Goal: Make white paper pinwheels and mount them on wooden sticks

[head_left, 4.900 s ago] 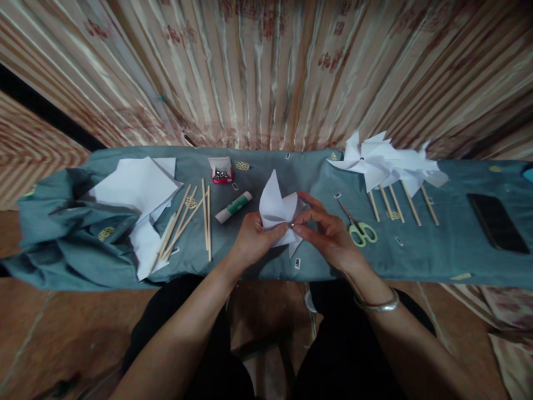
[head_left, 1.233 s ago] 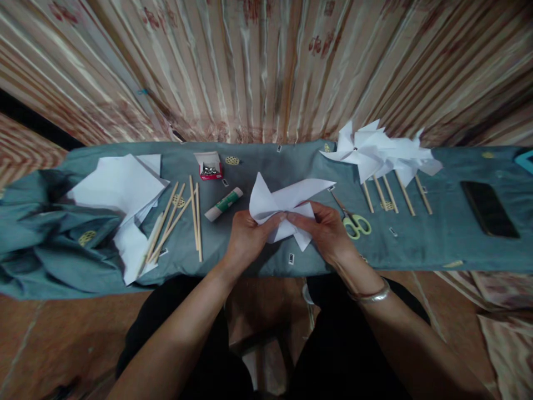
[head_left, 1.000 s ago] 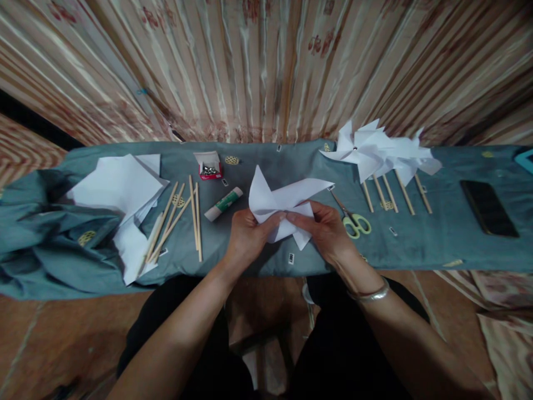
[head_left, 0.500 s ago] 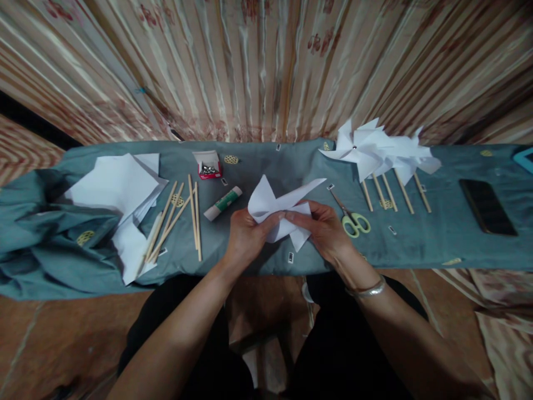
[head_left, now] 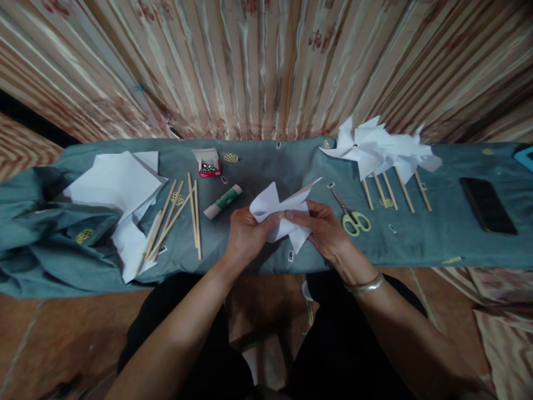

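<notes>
A white paper pinwheel (head_left: 266, 201) with curled blades is held between my two hands above the cloth-covered table. My left hand (head_left: 249, 232) is closed on its left side, thumb pressed near the centre. From the right, my right hand (head_left: 325, 225) grips it too, its thumb meeting the left one at the middle. The fingers underneath are hidden by the paper. Left of my hands lies a glue stick (head_left: 223, 201) with a green label. Green-handled scissors (head_left: 353, 221) rest just right of my right hand.
Several wooden sticks (head_left: 194, 216) and white paper sheets (head_left: 116, 180) lie to the left. A red box (head_left: 209, 166) of metal pins stands at the back. Finished pinwheels (head_left: 381, 147) on sticks and a dark phone (head_left: 487, 205) are at the right. A curtain (head_left: 266, 66) hangs behind.
The paper's upper blades have shifted: the left one leans further right, and the long right one has tilted more upright. Both hands keep their grip in nearly the same place.
</notes>
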Tool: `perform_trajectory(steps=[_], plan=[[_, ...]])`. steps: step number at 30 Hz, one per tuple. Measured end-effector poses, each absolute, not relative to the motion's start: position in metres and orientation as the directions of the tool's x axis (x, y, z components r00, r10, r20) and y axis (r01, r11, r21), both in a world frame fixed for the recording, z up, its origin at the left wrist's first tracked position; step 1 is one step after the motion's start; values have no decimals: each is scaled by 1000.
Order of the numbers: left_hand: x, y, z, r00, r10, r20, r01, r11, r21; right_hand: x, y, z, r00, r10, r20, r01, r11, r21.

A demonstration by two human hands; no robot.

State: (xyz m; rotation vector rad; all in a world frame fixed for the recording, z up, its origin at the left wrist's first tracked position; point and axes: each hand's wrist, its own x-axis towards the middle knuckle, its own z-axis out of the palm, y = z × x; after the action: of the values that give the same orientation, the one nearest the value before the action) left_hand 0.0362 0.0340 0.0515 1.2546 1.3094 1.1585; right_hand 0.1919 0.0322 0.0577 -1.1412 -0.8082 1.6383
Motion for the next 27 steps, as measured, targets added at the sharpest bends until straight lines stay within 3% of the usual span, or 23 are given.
perform_trajectory(steps=[27], plan=[[39, 33, 55, -6, 998, -55, 24, 55, 998, 197, 36, 60, -108, 954, -279, -204, -296, -933]])
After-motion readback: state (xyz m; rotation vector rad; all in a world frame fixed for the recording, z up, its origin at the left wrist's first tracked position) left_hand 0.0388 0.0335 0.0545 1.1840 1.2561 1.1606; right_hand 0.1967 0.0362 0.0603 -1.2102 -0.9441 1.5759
